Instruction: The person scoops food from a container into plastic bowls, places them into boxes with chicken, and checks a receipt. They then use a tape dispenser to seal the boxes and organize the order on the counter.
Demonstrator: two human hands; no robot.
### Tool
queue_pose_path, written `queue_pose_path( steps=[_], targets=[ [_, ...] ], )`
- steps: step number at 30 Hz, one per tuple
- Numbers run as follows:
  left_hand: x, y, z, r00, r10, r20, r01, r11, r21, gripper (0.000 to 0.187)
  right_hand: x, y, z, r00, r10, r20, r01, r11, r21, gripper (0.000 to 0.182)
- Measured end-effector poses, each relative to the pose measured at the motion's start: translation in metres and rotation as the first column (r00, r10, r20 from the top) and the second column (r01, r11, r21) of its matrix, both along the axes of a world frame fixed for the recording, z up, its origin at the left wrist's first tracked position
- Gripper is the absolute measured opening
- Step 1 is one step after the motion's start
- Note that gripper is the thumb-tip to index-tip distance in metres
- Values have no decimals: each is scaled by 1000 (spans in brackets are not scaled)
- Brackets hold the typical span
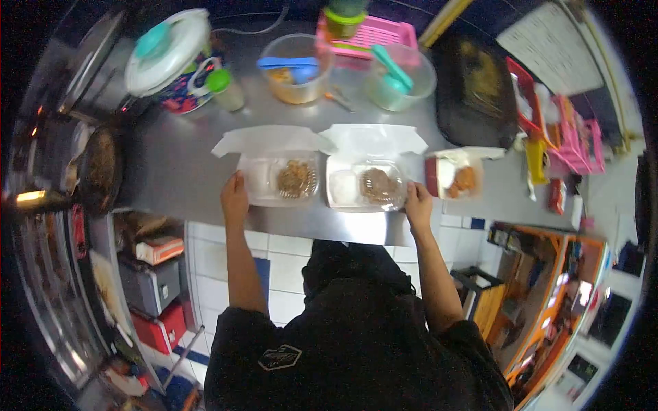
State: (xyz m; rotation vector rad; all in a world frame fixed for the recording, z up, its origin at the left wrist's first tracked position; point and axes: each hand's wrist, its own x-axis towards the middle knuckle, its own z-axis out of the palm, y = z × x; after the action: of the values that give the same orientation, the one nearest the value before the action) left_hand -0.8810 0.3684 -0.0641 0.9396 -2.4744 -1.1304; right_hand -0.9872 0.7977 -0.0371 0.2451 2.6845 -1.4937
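Observation:
Two white takeout boxes stand side by side on a steel counter, lids folded back. My left hand [235, 196] is closed on the outer left edge of the left takeout box [257, 179]. Inside that box sits a clear plastic tub [297, 179] of brown, crumbly food. My right hand [418, 203] grips the right edge of the right takeout box [337, 204]. It holds a mound of what looks like white rice [343, 185] beside a clear tub [381, 186] of darker brown food. Parts of my fingertips are hidden at the box edges.
A smaller open box [434, 175] with orange-brown food stands to the right. Behind are two clear tubs [291, 93] [395, 103] with blue and teal scoops, a green-capped bottle [226, 92], a white-lidded container [168, 58] and a black tray [449, 116]. A pan [101, 168] is left.

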Motion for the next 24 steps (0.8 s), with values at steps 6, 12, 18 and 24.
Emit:
queue_pose_path(
  steps=[6,12,18,24],
  targets=[
    [-10,58,10,996,90,-11,-87,982,170,47,0,20,29,955,102,278,28,904,-426,35],
    [19,93,18,853,400,-336,-407,912,54,40,-46,16,-32,982,123,144,-59,922,-383,48],
    [52,248,49,781,470,-410,-549,830,-94,29,-74,16,19,983,153,100,-147,987,-59,51],
    [85,383,28,817,533,-220,-535,843,57,23,-91,33,32,942,327,79,-320,943,-91,39]
  ],
)
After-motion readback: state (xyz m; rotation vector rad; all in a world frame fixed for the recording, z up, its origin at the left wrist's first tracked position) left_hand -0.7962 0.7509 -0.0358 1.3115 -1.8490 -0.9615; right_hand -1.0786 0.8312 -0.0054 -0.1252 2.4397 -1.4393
